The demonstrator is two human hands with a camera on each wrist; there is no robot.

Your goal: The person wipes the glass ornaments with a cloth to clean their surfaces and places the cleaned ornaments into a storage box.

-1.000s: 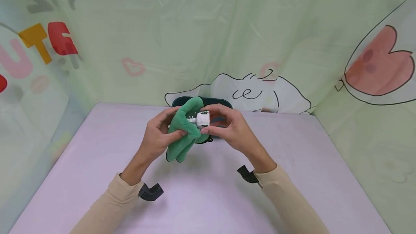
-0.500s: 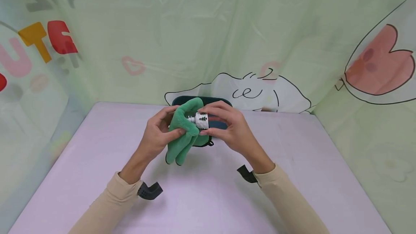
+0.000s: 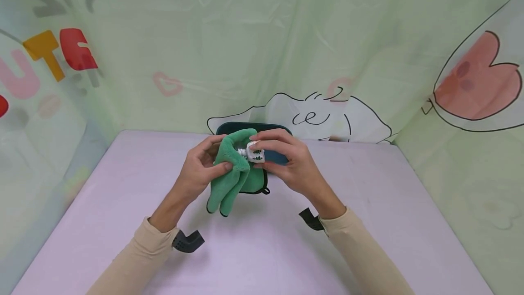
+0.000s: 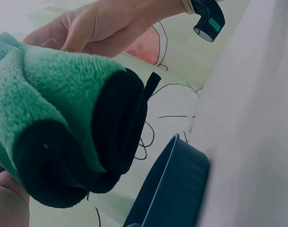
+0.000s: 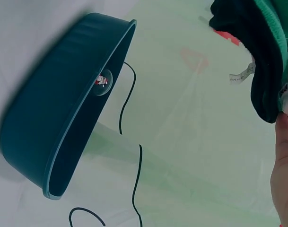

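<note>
My left hand (image 3: 199, 164) grips a fluffy green towel (image 3: 224, 190) with dark edging, thumb in front and fingers behind it. The towel is folded round the clear dome of a small snow globe. Its white base (image 3: 257, 155) with green trees sticks out to the right. My right hand (image 3: 291, 156) pinches this base between thumb and fingers. In the left wrist view the towel (image 4: 73, 75) hangs in thick folds and hides the globe. The right wrist view shows only the towel's dark edge (image 5: 264, 80) and part of the base.
Behind the hands, a dark blue basin (image 3: 278, 126) stands at the table's back edge. Another snow globe (image 5: 104, 82) with a red and white figure shows at its rim in the right wrist view. A printed pale green curtain (image 3: 245, 49) hangs behind the lilac tabletop (image 3: 254, 249).
My right hand has turned the snow globe's base, so its tree pattern faces differently. The towel hangs a little lower. My left hand keeps its grip nearly in place.
</note>
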